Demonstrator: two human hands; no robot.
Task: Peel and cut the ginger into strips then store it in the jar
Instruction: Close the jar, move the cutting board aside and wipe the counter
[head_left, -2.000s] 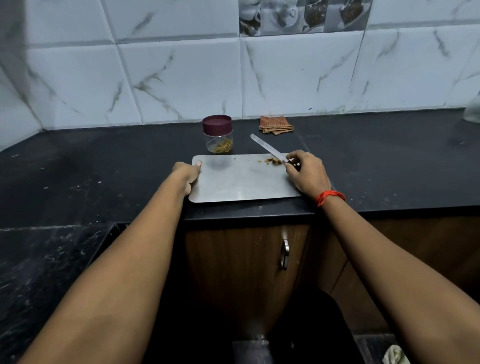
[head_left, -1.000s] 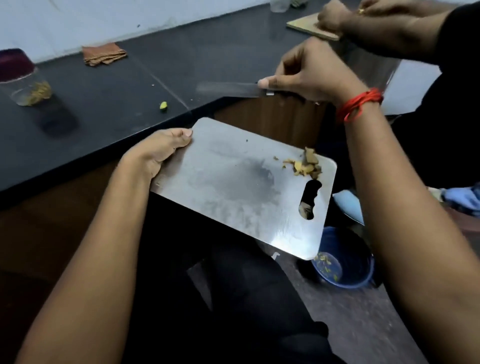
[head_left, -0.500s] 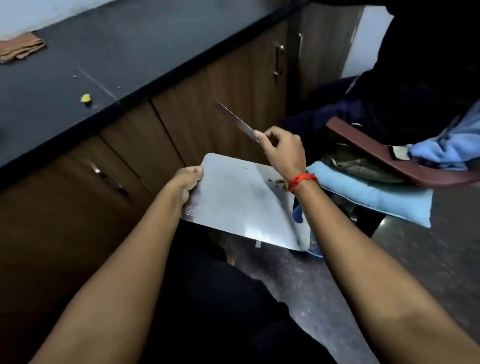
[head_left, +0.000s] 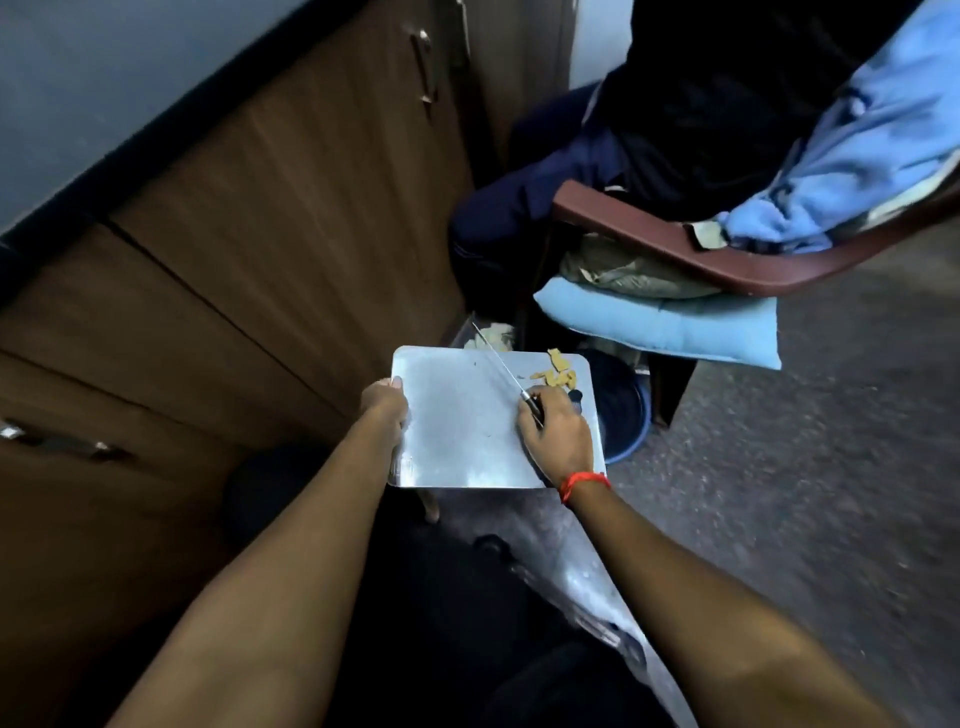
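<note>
In the head view, the only one there is, the person leans down beside the wooden cupboards (head_left: 270, 208), holding a steel board (head_left: 457, 415) out over the floor. The left hand (head_left: 384, 402) grips the board's edge at 9 o'clock, thumb on top; the fingers underneath are hidden. The right hand (head_left: 558, 434) is curled round the dark handle of a knife (head_left: 498, 364), whose thin blade lies across the board and points to 11 o'clock. The ginger scraps (head_left: 558, 373), a small pale-yellow heap, sit at the board's 1 o'clock corner, just beyond the right hand. A blue bin (head_left: 626, 410) stands under that same side, at 3 o'clock. A chair (head_left: 675, 244) with a blue cushion (head_left: 665, 322) is just behind it. The jar is nowhere in sight.

I'd guess those scraps are light, thin and a little damp, so they may cling to the metal and not slide off on their own. The board looks stiff, thin and slick, so a firm grip on the edge suits it. The knife is safest held by its handle.
</note>
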